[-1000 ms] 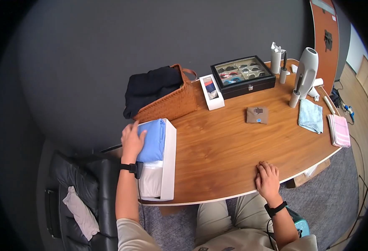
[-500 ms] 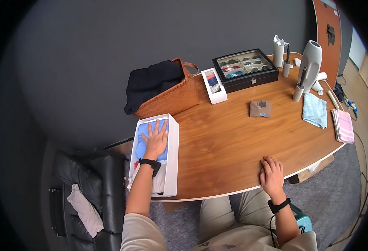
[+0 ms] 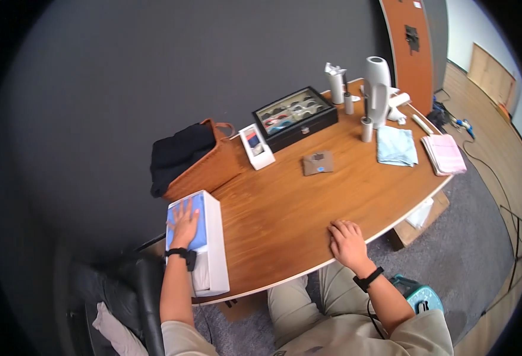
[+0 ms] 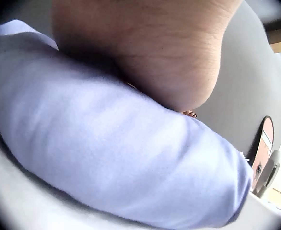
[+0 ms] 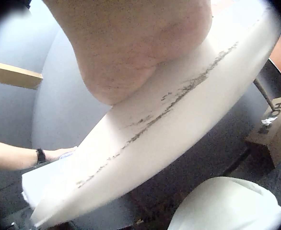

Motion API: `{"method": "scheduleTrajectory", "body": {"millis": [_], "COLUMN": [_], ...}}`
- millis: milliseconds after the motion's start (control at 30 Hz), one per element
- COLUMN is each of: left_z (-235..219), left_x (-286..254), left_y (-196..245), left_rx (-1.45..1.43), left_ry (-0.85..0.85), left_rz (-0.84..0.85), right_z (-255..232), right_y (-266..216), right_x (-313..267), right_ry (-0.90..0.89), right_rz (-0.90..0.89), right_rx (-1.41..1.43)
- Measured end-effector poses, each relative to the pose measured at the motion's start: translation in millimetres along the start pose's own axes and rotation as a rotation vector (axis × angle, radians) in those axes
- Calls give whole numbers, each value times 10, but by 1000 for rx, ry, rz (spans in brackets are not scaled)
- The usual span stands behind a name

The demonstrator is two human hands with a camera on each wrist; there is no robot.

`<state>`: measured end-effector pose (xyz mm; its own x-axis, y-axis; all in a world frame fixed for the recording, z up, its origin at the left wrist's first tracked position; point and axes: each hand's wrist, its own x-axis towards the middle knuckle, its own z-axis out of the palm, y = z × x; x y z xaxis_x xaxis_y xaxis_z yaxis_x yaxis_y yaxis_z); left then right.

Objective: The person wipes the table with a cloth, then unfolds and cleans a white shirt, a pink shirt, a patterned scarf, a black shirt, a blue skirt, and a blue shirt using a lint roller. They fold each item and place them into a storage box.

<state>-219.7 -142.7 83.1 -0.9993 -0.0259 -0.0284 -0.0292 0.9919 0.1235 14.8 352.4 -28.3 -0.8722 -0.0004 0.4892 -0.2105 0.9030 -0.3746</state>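
With fingers spread and straight, my left hand point(image 3: 183, 227) presses flat on a folded blue cloth point(image 3: 200, 230). This cloth lies in a long white box point(image 3: 216, 249) at the table's left end, and a whitish cloth point(image 3: 200, 276) is in the near part of the same box. Up close in the left wrist view, the palm heel rests on the blue fabric point(image 4: 116, 148), which bulges beneath it. My right hand point(image 3: 348, 243) lies relaxed at the front table edge, holding nothing. In the right wrist view its palm heel sits over the pale edge point(image 5: 179, 96).
Behind the white box stands a woven brown basket point(image 3: 204, 172) with dark cloth point(image 3: 181, 151) in it. Beyond are a narrow white box point(image 3: 264, 159), a black glasses case point(image 3: 290, 135), a brown pouch point(image 3: 314, 166), a light blue cloth point(image 3: 396, 146) and pink cloths point(image 3: 446, 155).
My left hand has moved from the blue cloth's left side onto its top, with fingers spread. The blue cloth sits lower in the box. My right hand stays at the table edge; the view has shifted.
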Motion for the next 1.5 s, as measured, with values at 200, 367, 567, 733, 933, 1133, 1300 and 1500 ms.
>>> {"method": "scheduleTrajectory", "body": {"millis": [200, 367, 567, 733, 933, 1133, 1300, 1500], "left_z": [119, 416, 423, 131, -136, 43, 692, 732], "left_x": [42, 100, 144, 118, -644, -2039, -2503, -2720], "left_y": [-162, -109, -173, -26, 107, 865, 1299, 1335], "left_rx": [-23, -43, -70, -5, -216, -711, -1396, -2111], "left_ry": [-56, -11, -36, -63, 195, 121, -99, -243], "left_rz": [-158, -194, -219, -227, -3, 388, 105, -160], "right_z": [16, 4, 67, 772, 810, 786, 365, 422], "right_y": [-6, -45, 110, 708, 678, 78, -1037, -1249], "right_x": [-8, 85, 1110, 2059, 2143, 1597, 903, 665], "right_ry": [-9, 15, -237, -110, -313, -428, -968, -1133], "right_rz": [-24, -23, 3, -70, 3, -74, 517, 739], "right_rx": [-35, -21, -25, -246, -414, 246, 1588, 2101]}}
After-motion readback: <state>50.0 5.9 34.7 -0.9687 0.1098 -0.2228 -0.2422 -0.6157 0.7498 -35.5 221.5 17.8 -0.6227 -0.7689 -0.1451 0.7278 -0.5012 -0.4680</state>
